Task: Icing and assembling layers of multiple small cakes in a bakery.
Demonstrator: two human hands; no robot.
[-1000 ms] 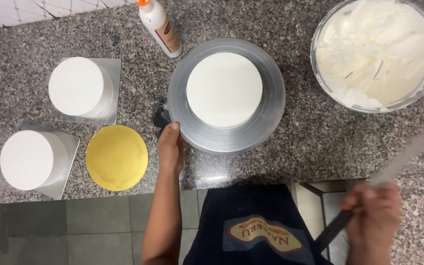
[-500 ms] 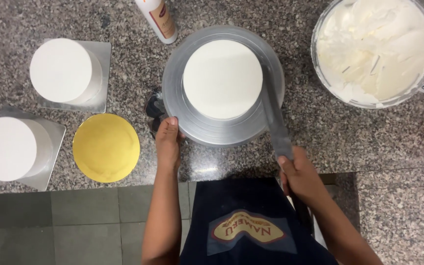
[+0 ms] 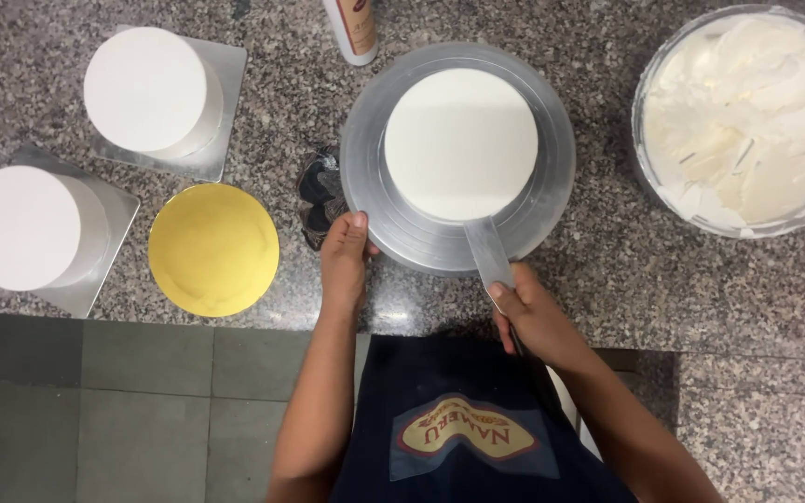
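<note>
Overhead, head view: a white frosted cake (image 3: 461, 142) sits centred on a round metal turntable (image 3: 370, 200), which stands on a speckled granite surface (image 3: 607, 279). The left hand (image 3: 344, 256) rests at the turntable's near-left rim, fingers curled over the edge and touching it. The right hand (image 3: 535, 317) is closed around the handle of a flat metal spatula (image 3: 486, 250); the blade lies over the turntable's near rim with its tip at the cake's lower edge. Whether the tip touches the frosting cannot be told. To the right, well apart from the hands, stands a large bowl of white cream (image 3: 745, 116). To the left lie a round yellow cake board (image 3: 213, 249), near the left hand, and two further white cakes on square silver boards, one at the far left (image 3: 20, 226) and one behind it (image 3: 146, 88). A squeeze bottle (image 3: 351, 28) stands just beyond the turntable. A dark apron (image 3: 458, 419) fills the bottom of the view.
</note>
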